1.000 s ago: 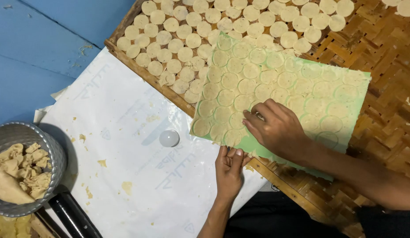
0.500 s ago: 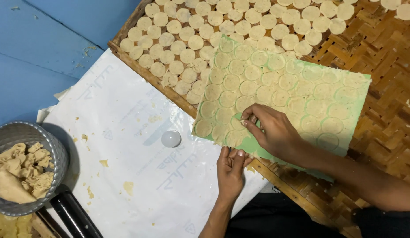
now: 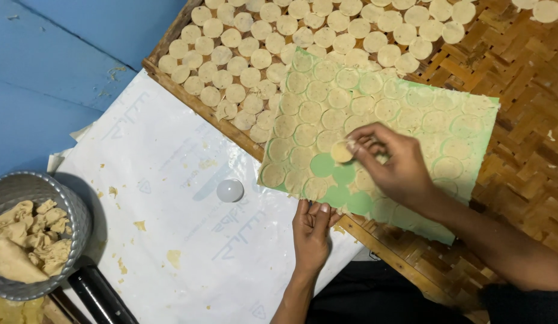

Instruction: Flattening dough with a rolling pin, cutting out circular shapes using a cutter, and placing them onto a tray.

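The right hand (image 3: pixel 394 168) pinches a small round dough disc (image 3: pixel 340 152) in a closed grip, lifted just off the green sheet (image 3: pixel 465 129), which lies on the woven bamboo tray (image 3: pixel 519 66) at about 2 o'clock. Bare green circles show right beside the disc, at 6 o'clock from it. The left hand (image 3: pixel 312 231) presses flat, fingers together and holding nothing, on the sheet's near edge. A small white cap (image 3: pixel 230 190) rests on the white plastic (image 3: pixel 171 240); a metal bowl of dough scraps (image 3: pixel 27 234) sits at 8 o'clock.
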